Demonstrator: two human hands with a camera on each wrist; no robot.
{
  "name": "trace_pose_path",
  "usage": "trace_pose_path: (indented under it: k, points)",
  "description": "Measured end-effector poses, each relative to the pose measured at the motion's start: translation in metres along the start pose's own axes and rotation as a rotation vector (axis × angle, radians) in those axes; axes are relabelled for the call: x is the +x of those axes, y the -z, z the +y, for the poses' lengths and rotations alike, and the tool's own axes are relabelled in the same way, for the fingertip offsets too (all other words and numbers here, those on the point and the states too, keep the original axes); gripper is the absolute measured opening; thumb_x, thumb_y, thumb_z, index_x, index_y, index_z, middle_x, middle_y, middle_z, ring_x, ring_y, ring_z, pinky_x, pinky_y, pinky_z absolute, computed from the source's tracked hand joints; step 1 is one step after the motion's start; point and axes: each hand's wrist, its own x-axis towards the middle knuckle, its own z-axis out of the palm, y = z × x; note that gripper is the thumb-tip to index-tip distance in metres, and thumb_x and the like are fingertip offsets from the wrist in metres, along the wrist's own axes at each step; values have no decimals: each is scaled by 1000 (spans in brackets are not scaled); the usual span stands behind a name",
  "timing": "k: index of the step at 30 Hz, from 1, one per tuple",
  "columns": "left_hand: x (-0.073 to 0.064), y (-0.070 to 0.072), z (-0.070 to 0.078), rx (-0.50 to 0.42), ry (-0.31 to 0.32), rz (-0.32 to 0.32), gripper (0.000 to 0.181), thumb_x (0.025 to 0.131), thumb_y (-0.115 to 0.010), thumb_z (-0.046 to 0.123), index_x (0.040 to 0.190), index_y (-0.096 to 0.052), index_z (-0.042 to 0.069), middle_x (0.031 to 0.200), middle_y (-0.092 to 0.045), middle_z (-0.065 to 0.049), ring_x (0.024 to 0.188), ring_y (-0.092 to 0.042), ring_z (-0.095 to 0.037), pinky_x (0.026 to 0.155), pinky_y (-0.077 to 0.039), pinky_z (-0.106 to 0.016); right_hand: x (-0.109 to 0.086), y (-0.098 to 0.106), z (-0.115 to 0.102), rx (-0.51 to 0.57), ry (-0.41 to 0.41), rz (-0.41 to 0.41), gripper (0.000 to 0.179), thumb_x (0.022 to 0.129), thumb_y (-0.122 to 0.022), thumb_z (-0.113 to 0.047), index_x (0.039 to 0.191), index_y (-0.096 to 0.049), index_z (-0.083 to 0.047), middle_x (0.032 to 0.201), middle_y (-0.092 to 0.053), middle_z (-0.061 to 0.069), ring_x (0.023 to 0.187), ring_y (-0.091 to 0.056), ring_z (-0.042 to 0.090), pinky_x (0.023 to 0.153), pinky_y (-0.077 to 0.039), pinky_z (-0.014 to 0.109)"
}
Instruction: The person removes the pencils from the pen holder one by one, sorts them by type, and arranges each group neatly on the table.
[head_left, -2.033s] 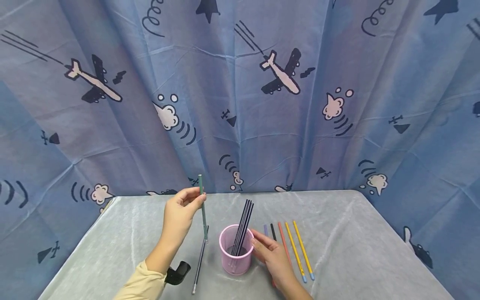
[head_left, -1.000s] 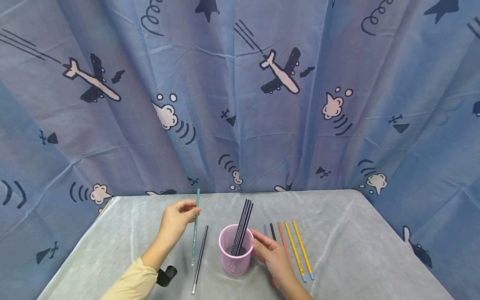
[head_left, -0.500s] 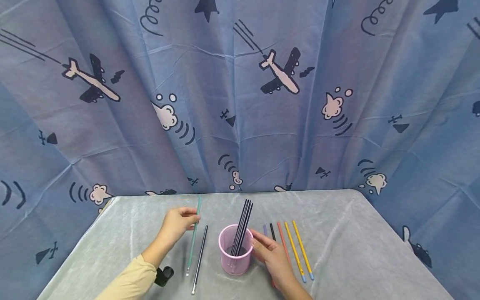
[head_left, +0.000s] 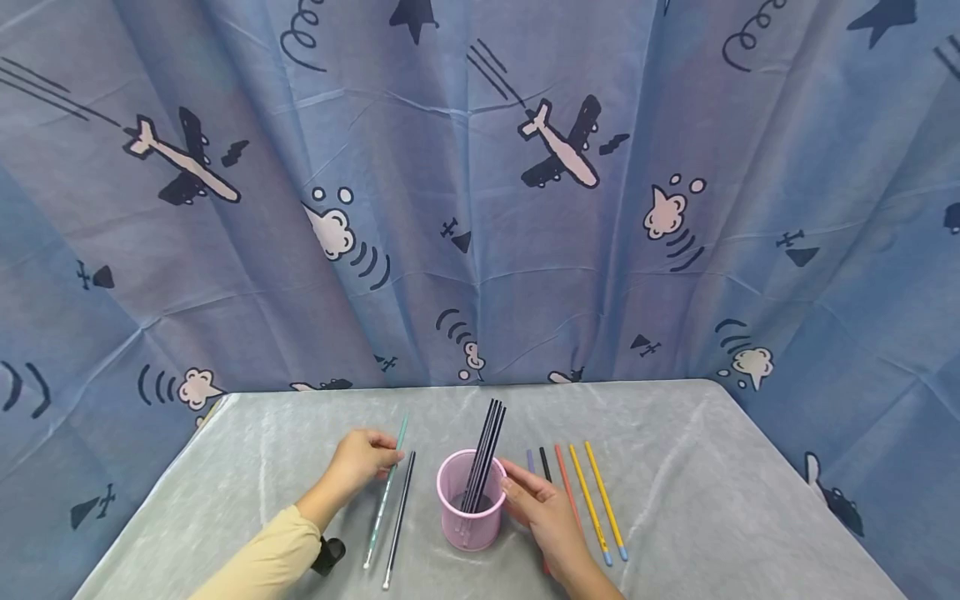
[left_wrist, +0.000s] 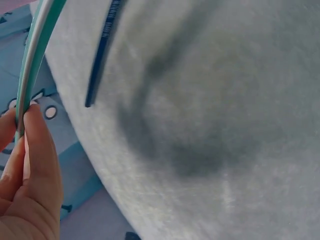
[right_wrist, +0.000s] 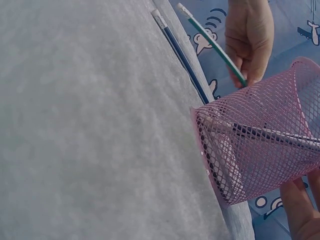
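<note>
your left hand point(head_left: 363, 458): fingertips and thumb pinch the green pencil point(head_left: 384, 500) past mid-length, toward its far end. judged step: laying this pencil on the surface point(head_left: 675, 500); contact along its length cannot be confirmed. next move probably calls for settling it flat, then easing the pinch without rolling it.

orientation: green pencil's long axis runs away from you, far end leaning slightly right; eraser end points back toward you, slightly left. it is left of the lone dark pencil point(head_left: 400, 520), just beside it and nearly parallel, whose eraser also faces you.

then the pink mesh cup point(head_left: 455, 527), upright. the dark pencils point(head_left: 483, 454) inside lean right, tops away from you. your right hand point(head_left: 551, 521) grasps the cup at its right side; suggest you keep it steady.

far right, on the surface: purple pencil point(head_left: 531, 460), black pencil point(head_left: 545, 465), red pencil point(head_left: 567, 483), partly hidden by your right hand, then two yellow pencils point(head_left: 590, 504), blue ends toward you.
</note>
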Motion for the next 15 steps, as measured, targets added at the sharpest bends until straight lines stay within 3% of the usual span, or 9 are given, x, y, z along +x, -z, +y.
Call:
trace_pose_path:
  k: [9, 15]
  points:
    - [4, -4, -13, 125, 5, -14, 10, 81, -76, 0, 86, -70, -6, 70, -66, -4, 53, -56, -9, 50, -52, -21, 0, 0, -1, -6, -11, 1, 48, 96, -65, -16, 139, -53, 4, 136, -63, 15, 103, -66, 0, 90, -58, 20]
    - [4, -6, -18, 154, 34, -10, 10, 79, -76, -1, 85, -70, -5, 68, -64, -3, 50, -54, -7, 48, -52, -20, 0, -1, 0, -4, -22, 10, 47, 97, -64, -15, 139, -53, 4, 138, -61, 17, 103, -67, 0, 91, -58, 21]
